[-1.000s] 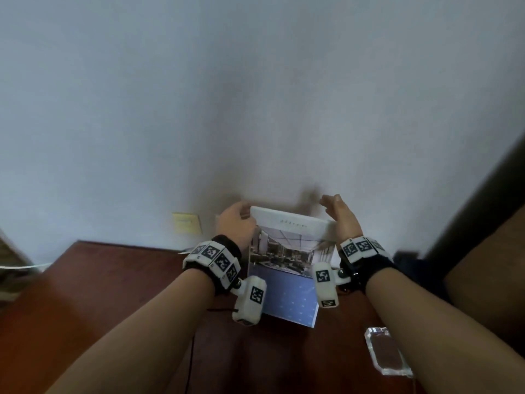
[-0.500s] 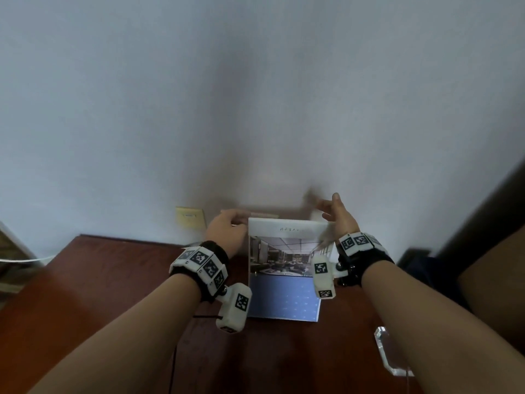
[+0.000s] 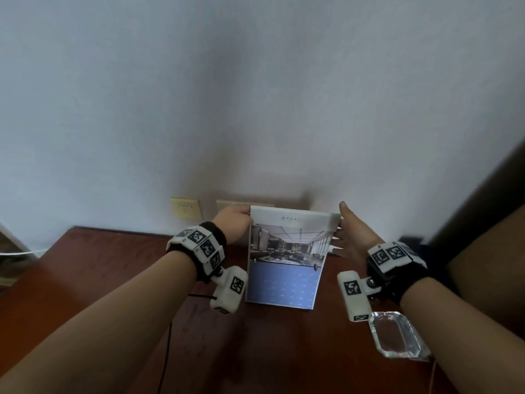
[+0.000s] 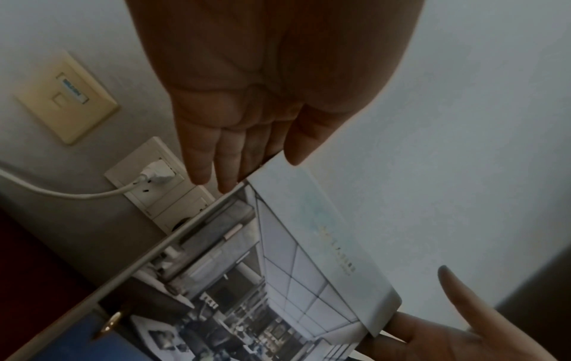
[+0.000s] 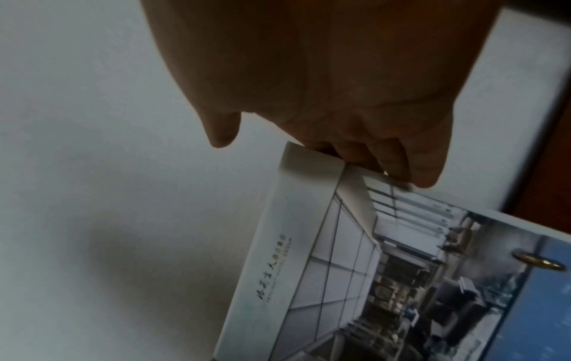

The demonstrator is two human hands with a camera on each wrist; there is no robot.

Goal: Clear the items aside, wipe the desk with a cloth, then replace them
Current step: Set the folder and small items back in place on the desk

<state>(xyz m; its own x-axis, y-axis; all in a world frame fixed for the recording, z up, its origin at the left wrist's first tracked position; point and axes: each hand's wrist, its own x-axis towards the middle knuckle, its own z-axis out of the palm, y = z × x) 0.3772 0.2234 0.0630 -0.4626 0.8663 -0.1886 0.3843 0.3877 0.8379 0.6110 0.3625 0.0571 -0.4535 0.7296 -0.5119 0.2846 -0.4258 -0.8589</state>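
Note:
A ring-bound booklet [image 3: 287,260] with an interior photo above a blue lower half stands upright on the dark red desk [image 3: 99,265], close to the wall. My left hand [image 3: 246,216] pinches its top left corner; the left wrist view shows the thumb on the front and straight fingers [image 4: 225,180] behind the booklet [image 4: 309,281]. My right hand [image 3: 341,226] is at the right edge, fingers spread behind it and thumb lifted free. In the right wrist view those fingers [image 5: 398,168] touch the back of the booklet's [image 5: 324,268] top corner.
A clear glass ashtray [image 3: 396,334] lies on the desk under my right forearm. Wall sockets [image 3: 186,207] sit behind the booklet, one with a white plug [image 4: 154,175] and cord. A thin black cable [image 3: 167,336] crosses the desk. Dark wooden furniture [image 3: 483,223] stands at the right.
The booklet has turned from tilted to square. My right thumb has come off its top corner and that hand has spread open at the right edge. The left hand stays on the corner.

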